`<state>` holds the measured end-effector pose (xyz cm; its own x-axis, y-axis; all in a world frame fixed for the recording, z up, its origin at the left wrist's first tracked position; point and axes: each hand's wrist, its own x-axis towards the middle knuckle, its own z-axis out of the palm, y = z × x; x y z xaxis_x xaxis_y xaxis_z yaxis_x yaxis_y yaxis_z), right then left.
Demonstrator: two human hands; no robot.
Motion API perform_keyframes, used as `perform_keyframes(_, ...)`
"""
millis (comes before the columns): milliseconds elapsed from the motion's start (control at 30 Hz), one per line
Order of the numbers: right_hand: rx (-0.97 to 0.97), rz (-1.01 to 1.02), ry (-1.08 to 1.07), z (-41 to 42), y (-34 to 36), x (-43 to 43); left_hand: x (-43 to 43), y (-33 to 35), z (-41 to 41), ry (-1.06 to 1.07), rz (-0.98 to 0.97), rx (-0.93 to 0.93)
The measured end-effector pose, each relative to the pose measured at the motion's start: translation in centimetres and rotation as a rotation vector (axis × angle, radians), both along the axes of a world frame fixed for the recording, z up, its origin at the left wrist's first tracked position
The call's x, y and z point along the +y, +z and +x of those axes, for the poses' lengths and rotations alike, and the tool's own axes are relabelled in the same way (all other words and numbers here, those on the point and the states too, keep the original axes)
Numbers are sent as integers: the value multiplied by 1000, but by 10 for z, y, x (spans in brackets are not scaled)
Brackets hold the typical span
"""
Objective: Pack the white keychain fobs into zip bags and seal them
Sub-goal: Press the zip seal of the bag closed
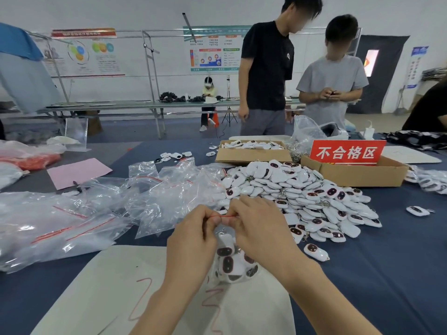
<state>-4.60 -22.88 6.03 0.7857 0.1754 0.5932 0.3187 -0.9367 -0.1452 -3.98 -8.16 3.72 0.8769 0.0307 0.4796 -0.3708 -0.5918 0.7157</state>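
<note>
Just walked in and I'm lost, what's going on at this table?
A person is bagging white keychain fobs. The left hand and right hand pinch the red zip strip of a filled zip bag, apparently sealing it. A big pile of loose fobs lies just beyond, empty bags to its left.

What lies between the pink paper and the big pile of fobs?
Loose clear zip bags fill that stretch, from pink paper to fob pile, as the head view shows.
</note>
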Motion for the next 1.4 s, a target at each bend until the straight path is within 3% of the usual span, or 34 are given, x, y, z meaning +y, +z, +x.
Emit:
perform_keyframes(133, 30, -38, -38, -2, -5, -4, 1, -2, -2, 7, 21, 1)
perform_keyframes(567, 167, 175, -27, 4, -2, -17, 12, -3, 1, -37, -19, 11)
perform_keyframes(733, 200, 54, -12, 5, 3, -20, 18, -4, 5, -54, -31, 23)
perform_keyframes(967, 181, 112, -106, 5, 4, -22, 21, -5, 8, -59, -29, 20)
perform_keyframes(1133, 285, 44, -28, 1, 5, -31, 27, -8, 8, -56, -30, 36)
perform_keyframes(1400, 82, -85, -78, 12, -1, -21, 40, -8, 4, -33, -77, 21)
